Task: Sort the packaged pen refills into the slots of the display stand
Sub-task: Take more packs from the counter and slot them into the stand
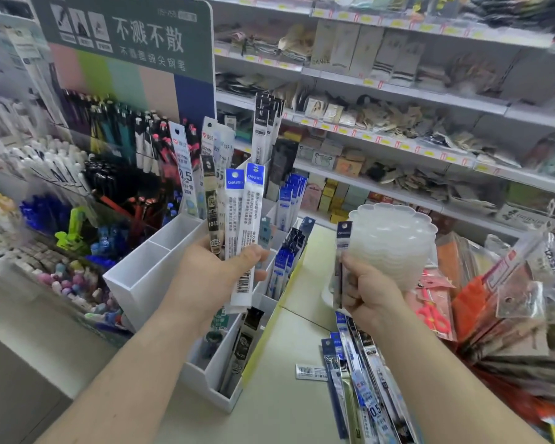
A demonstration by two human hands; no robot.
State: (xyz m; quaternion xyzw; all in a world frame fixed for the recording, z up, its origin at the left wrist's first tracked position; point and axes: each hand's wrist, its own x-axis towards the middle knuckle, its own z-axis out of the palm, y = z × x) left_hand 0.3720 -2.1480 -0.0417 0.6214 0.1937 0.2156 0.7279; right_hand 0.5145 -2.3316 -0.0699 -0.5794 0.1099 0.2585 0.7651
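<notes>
**Both hands hold refills above the stand**

Head view: your left hand is curled round a fanned bundle of long, flat clear-plastic refill packets, thumb pressed across the front one. Their long axes run nearly upright, the header cards pointing up and slightly away from you, the barcoded ends down at your palm. The two front packets have blue headers; a black-and-gold one and several white ones with red marks spread out behind them.

Your right hand is closed round a single dark-blue-topped refill packet, held upright with its header pointing up, in front of a stack of translucent white scalloped plastic dishes.

The white multi-slot plastic display stand sits below and beside your left hand on the pale desk. Its slots already hold refills standing tilted, headers up: blue ones at the middle right, black ones near the front. The two large compartments on its left show no packets.

A loose pile of blue and clear refill packets lies flat on the desk under your right forearm, long axes running towards and away from you. A small barcode label lies just left of it.
</notes>
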